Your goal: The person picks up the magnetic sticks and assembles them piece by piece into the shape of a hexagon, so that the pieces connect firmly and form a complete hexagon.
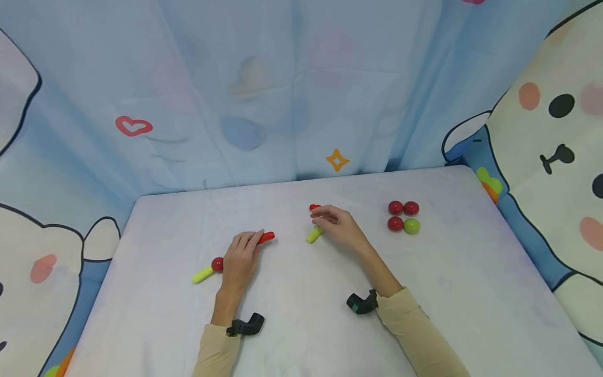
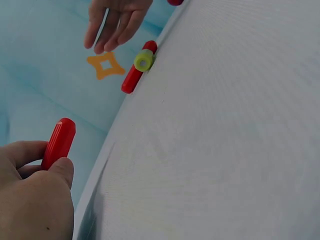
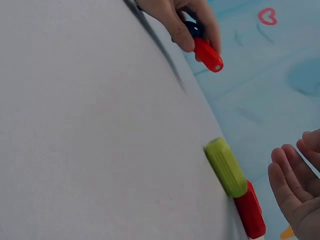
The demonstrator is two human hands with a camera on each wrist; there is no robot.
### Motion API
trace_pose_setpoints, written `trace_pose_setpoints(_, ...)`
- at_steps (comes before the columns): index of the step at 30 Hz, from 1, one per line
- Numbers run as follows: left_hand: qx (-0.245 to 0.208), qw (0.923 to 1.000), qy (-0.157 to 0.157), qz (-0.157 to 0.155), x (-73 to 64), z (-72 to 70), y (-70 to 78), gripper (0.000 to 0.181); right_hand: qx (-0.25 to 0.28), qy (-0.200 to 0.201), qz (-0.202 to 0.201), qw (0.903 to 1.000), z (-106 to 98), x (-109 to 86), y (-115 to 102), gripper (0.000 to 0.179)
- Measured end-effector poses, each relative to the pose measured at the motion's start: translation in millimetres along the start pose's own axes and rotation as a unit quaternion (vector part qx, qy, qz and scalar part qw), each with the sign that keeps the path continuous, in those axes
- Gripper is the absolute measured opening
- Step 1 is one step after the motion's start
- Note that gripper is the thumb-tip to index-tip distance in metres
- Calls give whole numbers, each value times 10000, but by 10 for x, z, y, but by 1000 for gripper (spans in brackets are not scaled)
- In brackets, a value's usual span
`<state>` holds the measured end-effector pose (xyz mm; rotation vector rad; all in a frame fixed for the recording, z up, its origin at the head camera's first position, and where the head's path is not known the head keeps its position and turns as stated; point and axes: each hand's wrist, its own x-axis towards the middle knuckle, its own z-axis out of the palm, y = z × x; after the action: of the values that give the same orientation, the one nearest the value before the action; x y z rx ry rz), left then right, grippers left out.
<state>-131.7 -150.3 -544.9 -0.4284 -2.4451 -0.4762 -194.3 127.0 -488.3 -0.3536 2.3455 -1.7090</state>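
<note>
My left hand (image 1: 241, 259) pinches a ribbed red stick (image 2: 60, 142) between thumb and fingers. A dark blue ball (image 3: 194, 29) shows in its grip at one end of that stick. On the hand's other side a red ball (image 1: 217, 264) adjoins a yellow-green stick (image 1: 202, 275); the hand covers what lies between. My right hand (image 1: 340, 226) hovers with relaxed fingers over another yellow-green stick (image 3: 226, 167) and a second red stick (image 3: 250, 212). Nothing shows in its fingers. The green stick's near end points toward me, the red one lying behind it.
To the right, two red balls (image 1: 395, 208) (image 1: 411, 208) sit behind a third red ball (image 1: 395, 224) and a light green ball (image 1: 412, 226). A white cloth covers the table (image 1: 292, 314). Behind it hangs a light blue curtain (image 1: 282, 104) with cartoon prints.
</note>
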Motion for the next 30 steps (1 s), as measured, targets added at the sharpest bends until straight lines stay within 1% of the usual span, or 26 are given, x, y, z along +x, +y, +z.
trace_pose_setpoints(5,11,9999,-119,-100,5,2,7,44,-286,228,-24,9993,-202,-22,-5,36)
trace_pose_setpoints(8,36,9997,-176,-190,4,-2,17,43,-435,409,114,9982,-311,-32,10,36)
trace_pose_setpoints(11,16,9994,-140,-301,3,-16,24,45,-631,559,198,9962,-437,-33,42,37)
trace_pose_setpoints(15,-67,9990,-99,-436,-4,-26,23,47,-896,856,131,9922,-691,-51,68,39)
trace_pose_setpoints(18,-110,9987,-118,-493,-23,-33,20,45,-918,1214,79,9883,-915,-114,82,43)
trace_pose_setpoints(20,-125,9987,-87,-479,-25,-33,16,44,-915,1562,155,9834,-1054,-159,99,44)
trace_pose_setpoints(23,-130,9989,-36,-447,-23,-34,18,43,-856,1907,353,9773,-1254,-241,135,48)
trace_pose_setpoints(24,-130,9990,-16,-427,-22,-33,19,43,-859,2065,469,9735,-1307,-263,164,49)
trace_pose_setpoints(26,-151,9990,-9,-415,-18,-37,27,42,-920,2245,566,9685,-1414,-315,217,52)
trace_pose_setpoints(27,-162,9989,-40,-431,-17,-40,32,42,-1046,2296,610,9657,-1471,-338,257,54)
trace_pose_setpoints(30,-187,9986,-110,-481,-24,-42,43,41,-1324,2574,855,9534,-1566,-380,342,54)
